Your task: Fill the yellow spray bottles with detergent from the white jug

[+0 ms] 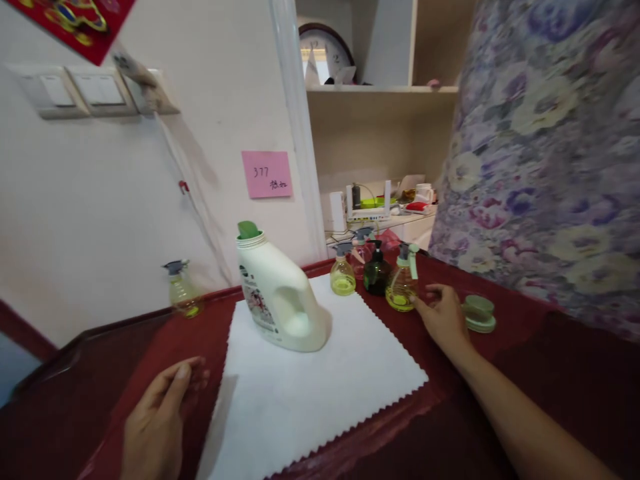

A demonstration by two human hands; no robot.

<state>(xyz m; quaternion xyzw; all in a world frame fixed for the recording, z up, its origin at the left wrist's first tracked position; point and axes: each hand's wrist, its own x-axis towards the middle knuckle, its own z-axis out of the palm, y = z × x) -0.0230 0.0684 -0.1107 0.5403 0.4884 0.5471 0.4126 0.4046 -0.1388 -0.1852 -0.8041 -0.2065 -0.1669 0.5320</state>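
A large cream detergent jug [280, 300] stands uncapped on a white cloth [320, 407], with a green spout inside its neck. My right hand [443, 317] is beside a clear spray bottle [401, 287] holding some yellow-green liquid. Its thumb tip is close to the bottle's lower side; whether they touch I cannot tell. Its fingers are apart and hold nothing visible. Left of the cloth, my left hand [163, 413] hovers over the table with loosely bent, parted fingers and nothing in them. Just right of my right hand sits a round green cap [479, 313].
Another spray bottle [343, 273] stands at the cloth's far corner, near a dark pump bottle [377, 270] and a pink spray bottle [361, 250]. A yellowish spray bottle [183, 290] is by the wall at left. A floral curtain [540, 167] hangs at right.
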